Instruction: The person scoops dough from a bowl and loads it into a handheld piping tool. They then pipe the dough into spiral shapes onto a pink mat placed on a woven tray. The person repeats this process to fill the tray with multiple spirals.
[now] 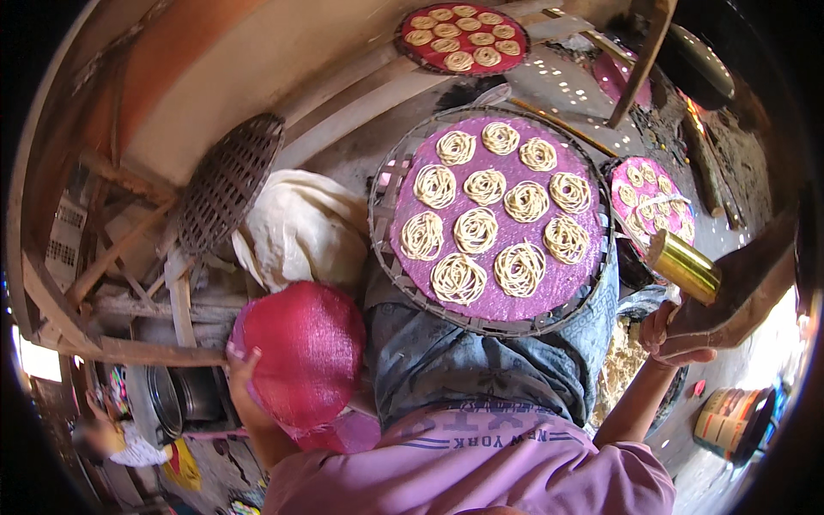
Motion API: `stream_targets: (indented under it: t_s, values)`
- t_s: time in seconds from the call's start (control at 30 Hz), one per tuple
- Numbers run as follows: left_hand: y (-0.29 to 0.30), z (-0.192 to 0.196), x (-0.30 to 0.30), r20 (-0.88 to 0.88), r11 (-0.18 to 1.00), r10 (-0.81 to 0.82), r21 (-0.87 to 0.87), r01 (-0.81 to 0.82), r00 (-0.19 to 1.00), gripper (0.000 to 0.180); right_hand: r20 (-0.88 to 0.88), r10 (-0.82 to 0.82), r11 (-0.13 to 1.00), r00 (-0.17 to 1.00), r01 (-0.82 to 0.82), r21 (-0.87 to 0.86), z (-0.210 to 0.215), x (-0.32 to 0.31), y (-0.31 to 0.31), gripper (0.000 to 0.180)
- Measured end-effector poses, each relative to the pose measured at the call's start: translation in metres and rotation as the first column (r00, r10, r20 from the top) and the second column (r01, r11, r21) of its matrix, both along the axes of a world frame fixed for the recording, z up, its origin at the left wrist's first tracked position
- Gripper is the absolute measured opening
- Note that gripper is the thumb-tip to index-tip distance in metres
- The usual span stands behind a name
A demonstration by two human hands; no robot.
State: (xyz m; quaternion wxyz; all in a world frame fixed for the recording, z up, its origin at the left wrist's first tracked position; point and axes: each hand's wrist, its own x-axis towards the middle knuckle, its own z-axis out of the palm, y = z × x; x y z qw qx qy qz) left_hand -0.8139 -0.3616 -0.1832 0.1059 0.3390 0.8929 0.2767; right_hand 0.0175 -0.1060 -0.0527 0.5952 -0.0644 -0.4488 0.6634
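Note:
A round woven tray lies across my lap. It is covered by a purple sheet that bears several coiled nests of pale noodle strands. At my left side, my left hand grips the edge of a round red sheet, with more pinkish sheets beneath it. Off to the right, my right hand holds a dark wooden press with a shiny brass cylinder sticking out of it. The press is tilted and apart from the tray. Part of my right hand's grip is hidden.
A large mass of pale dough or cloth sits left of my lap, beside a leaning dark woven basket. More noodle nests lie on a red tray ahead and a pink one at right. A bucket stands lower right; a person is far left.

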Motion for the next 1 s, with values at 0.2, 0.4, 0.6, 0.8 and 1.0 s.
stream_targets:
  t_s: [0.2,0.4,0.6,0.8,1.0]
  values:
    - [0.009,-0.018,-0.012,0.084,0.982,0.096,-0.17,-0.08,0.992,0.055,0.005,-0.069,0.997,0.998,0.069,0.036,0.005,0.007,-0.005,0.112]
    - [0.014,0.035,0.006,0.473,0.96,0.129,0.159,-0.228,0.872,0.03,-0.056,-0.144,0.99,0.988,0.144,-0.007,0.003,0.018,-0.01,0.117]
    - [0.017,0.085,0.036,-0.276,0.984,-0.026,0.161,0.073,0.961,0.02,-0.029,-0.134,0.991,0.991,0.133,-0.024,-0.002,0.023,0.006,0.12]
    - [0.033,0.065,0.055,-0.541,0.917,-0.039,-0.353,-0.185,0.84,0.044,0.004,-0.002,1.0,1.0,0.002,0.024,-0.007,0.029,0.021,0.124]
    - [0.055,0.009,0.043,-0.387,0.889,0.152,-0.348,-0.296,0.909,0.074,0.032,-0.07,0.997,0.997,0.072,-0.04,-0.001,0.037,0.009,0.127]
